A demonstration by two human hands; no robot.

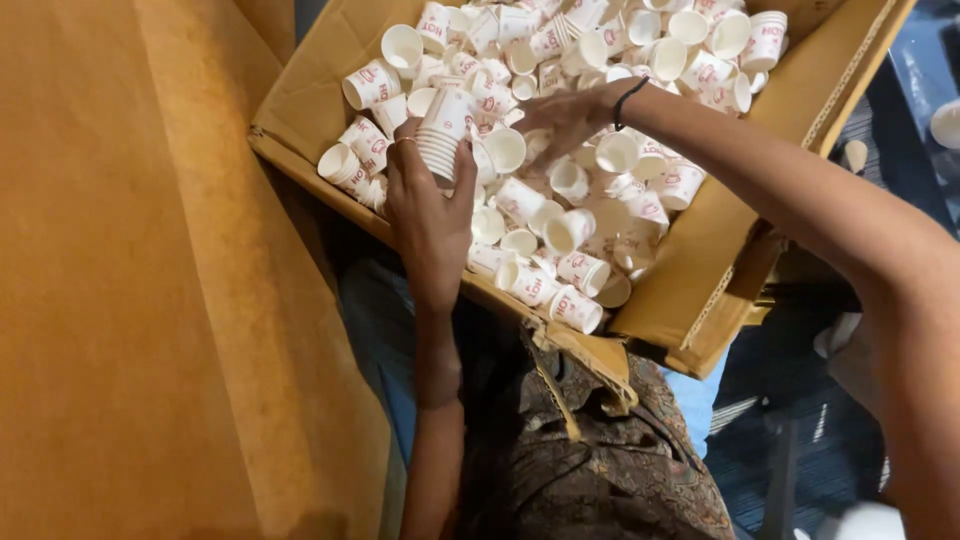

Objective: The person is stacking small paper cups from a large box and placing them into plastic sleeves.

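Inside cardboard box (pixel 310 95), nested paper cups (pixel 443 130)

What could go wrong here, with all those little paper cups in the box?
The left hand grips a nested stack of cups; squeezing hard might crush them. The right hand reaches among loose cups, so some could get dented or knocked out. The cardboard box sits tilted, its near corner torn, so cups could spill there.
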